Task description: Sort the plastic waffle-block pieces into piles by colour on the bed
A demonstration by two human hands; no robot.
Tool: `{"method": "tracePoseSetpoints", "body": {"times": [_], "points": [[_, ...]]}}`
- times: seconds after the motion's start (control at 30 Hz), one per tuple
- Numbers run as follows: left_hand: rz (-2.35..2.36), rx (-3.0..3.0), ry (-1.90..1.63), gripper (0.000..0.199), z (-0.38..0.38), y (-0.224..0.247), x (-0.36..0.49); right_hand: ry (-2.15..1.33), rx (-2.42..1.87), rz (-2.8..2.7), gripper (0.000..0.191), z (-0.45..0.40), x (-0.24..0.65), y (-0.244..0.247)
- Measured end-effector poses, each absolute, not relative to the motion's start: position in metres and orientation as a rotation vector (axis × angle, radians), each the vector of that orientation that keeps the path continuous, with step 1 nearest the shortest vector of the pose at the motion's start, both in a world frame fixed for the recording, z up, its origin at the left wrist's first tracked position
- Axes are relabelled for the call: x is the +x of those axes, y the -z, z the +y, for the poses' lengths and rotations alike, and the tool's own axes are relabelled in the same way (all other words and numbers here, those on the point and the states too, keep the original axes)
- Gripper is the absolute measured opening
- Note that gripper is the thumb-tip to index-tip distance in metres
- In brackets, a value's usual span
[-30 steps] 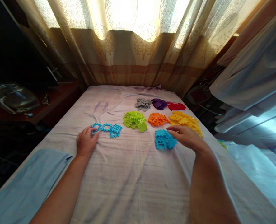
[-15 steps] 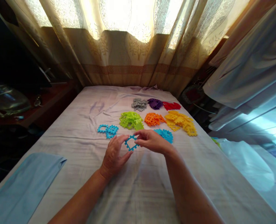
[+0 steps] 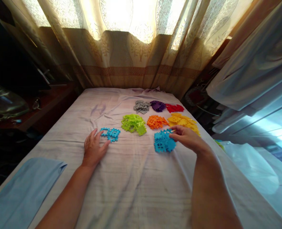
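My left hand [image 3: 94, 149] rests beside a small group of blue interlocking tiles [image 3: 113, 133], fingers apart, its fingertips at the group's left edge. Some of those tiles are open square frames. Over on the right, my right hand [image 3: 186, 138] pinches the edge of a blue tile [image 3: 166, 132] at the top of a blue pile [image 3: 161, 144]. The fingers hide part of that tile, and it overlaps others of the same colour.
Behind lie piles of lime green [image 3: 133, 123], orange [image 3: 156, 121], yellow [image 3: 182, 120], grey [image 3: 141, 107], purple [image 3: 158, 106] and red [image 3: 175, 108] tiles. A folded blue cloth [image 3: 24, 190] lies at the bed's left edge. Curtains [image 3: 141, 57] hang beyond.
Both hands were together on a blue square frame at the middle; they have parted. My left hand moved left to the small group, and my right hand moved right to the blue pile.
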State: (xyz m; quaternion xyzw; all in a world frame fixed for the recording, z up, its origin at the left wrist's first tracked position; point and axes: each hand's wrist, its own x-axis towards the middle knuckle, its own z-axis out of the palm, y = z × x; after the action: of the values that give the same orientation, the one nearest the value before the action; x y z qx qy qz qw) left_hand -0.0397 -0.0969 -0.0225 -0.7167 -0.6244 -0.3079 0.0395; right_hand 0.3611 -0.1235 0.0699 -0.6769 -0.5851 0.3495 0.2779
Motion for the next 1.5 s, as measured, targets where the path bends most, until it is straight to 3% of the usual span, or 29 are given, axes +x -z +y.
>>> {"method": "tracePoseSetpoints", "body": {"times": [0.2,0.43,0.63,0.87,1.03,1.33,1.5], "points": [[-2.06,-2.161,0.76,0.05,-0.089,0.024,-0.046,-0.964,-1.954,-1.577,0.035,-0.125,0.373,-0.067],[-2.117,-2.156,0.747,0.036,-0.09,0.022,-0.049,-0.559,-2.15,-1.655,0.034,-0.123,0.371,-0.068],[-2.082,-2.167,0.835,0.026,-0.092,0.021,-0.051,-0.499,-2.031,-1.687,0.03,-0.126,0.352,-0.078],[-2.025,-2.29,0.76,0.03,-0.093,0.023,-0.062,-0.565,-1.978,-1.756,0.026,-0.127,0.327,-0.09],[-1.942,-2.264,0.978,0.03,-0.093,0.017,-0.07,-0.558,-1.875,-1.887,0.023,-0.126,0.303,-0.092],[-1.304,-2.578,1.166,0.023,-0.127,0.004,-0.003,-0.947,-1.514,-1.85,0.037,-0.126,0.23,-0.067],[-1.232,-2.581,1.228,0.04,-0.133,0.004,0.012,-0.989,-1.479,-1.811,0.014,-0.124,0.225,-0.06]]}}
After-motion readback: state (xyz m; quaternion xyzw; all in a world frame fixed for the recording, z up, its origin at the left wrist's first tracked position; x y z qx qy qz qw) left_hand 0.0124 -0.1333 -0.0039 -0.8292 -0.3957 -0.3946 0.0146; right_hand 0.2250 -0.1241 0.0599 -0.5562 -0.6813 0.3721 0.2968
